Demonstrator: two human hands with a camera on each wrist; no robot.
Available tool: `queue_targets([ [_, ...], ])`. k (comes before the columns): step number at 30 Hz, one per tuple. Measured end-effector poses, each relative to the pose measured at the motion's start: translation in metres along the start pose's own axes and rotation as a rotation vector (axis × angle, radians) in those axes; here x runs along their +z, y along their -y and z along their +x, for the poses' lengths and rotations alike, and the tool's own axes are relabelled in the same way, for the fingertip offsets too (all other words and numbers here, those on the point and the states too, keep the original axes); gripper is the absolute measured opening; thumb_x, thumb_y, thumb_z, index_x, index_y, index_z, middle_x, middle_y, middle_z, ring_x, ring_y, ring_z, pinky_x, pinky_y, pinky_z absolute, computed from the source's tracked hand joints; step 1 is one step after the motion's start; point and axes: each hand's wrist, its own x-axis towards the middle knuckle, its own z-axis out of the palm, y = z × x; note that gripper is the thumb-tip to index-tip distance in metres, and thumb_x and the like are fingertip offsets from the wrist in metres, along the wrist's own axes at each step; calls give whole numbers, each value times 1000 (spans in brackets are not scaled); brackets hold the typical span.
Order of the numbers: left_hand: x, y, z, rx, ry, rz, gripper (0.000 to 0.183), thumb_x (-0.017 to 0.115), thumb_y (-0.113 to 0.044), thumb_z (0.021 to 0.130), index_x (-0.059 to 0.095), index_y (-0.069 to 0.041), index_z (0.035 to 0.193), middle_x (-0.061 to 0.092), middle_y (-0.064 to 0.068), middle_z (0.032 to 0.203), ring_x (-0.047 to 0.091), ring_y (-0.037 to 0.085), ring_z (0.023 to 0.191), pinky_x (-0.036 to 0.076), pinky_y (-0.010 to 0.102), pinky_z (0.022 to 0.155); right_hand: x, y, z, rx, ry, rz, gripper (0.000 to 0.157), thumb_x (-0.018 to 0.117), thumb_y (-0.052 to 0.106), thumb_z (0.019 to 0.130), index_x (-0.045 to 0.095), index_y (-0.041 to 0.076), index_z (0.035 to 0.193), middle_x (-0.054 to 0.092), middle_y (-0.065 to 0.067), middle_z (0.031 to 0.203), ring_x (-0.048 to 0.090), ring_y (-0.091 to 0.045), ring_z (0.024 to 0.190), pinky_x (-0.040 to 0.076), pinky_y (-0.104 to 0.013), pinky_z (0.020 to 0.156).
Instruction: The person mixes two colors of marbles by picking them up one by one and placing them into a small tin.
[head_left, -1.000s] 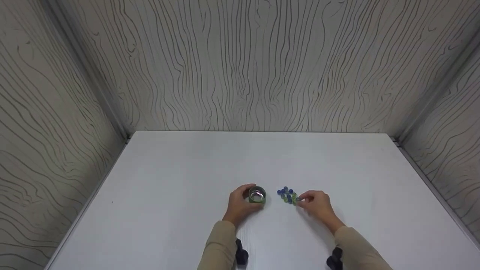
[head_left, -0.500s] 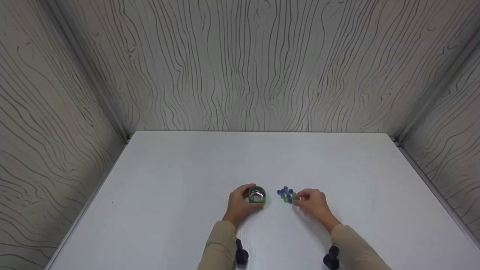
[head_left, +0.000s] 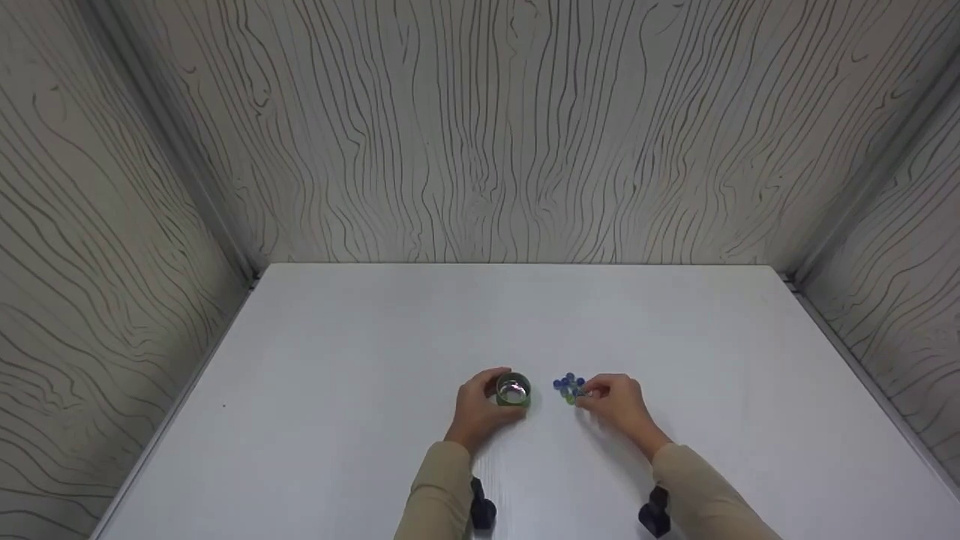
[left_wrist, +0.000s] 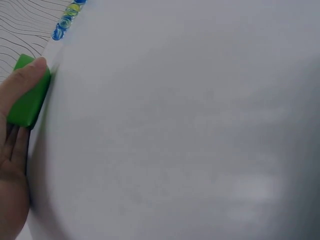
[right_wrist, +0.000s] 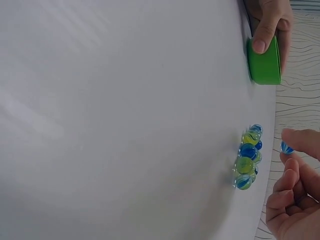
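Observation:
My left hand grips a small round green cup standing on the table, the thumb on one side and fingers on the other. From the head view, its shiny inside bottom shows no marbles. Just right of the cup lies a cluster of blue and yellow-green glass marbles. My right hand pinches one blue-striped marble between thumb and forefinger, raised slightly above the cluster. In the head view the right fingers cover part of the cluster. The left wrist view shows the cup's green wall and several marbles.
The hands work over a white table. Wood-grain patterned panels stand behind it and at both sides. Black wrist devices show below both forearms.
My right hand has moved a little leftward and up over the cluster, now with a marble in its pinch. The left hand and cup have stayed in place.

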Motion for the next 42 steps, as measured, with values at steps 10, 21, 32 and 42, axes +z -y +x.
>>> queue_targets([
  [10, 1, 2, 1, 6, -8, 14, 66, 86, -14, 66, 59, -11, 126, 65, 6, 125, 61, 24, 121, 49, 35, 109, 4, 11, 1, -9, 4, 10, 12, 74, 1, 75, 72, -3, 87, 63, -7, 75, 49, -12, 70, 38, -15, 55],
  [21, 1, -1, 0, -14, -7, 16, 67, 86, -13, 66, 59, -12, 127, 65, 5, 126, 60, 24, 123, 47, 36, 111, 12, 19, 3, -59, -4, 10, 8, 74, 1, 76, 73, -1, 83, 62, -6, 72, 48, -11, 68, 37, -15, 56],
  [32, 2, -5, -2, -13, -14, 26, 66, 85, -12, 66, 59, -11, 127, 65, 6, 125, 60, 24, 122, 48, 36, 110, 19, 24, 4, -70, 1, 53, 8, 74, -1, 76, 73, -1, 84, 57, -3, 67, 46, -11, 66, 35, -15, 53],
  [42, 2, 2, -1, -7, -11, 9, 65, 86, -15, 67, 59, -14, 126, 65, 3, 125, 60, 23, 122, 48, 37, 110, 25, 30, 4, -108, 1, 40, 5, 75, 0, 75, 74, 2, 80, 62, -5, 70, 47, -10, 67, 37, -15, 56],
])
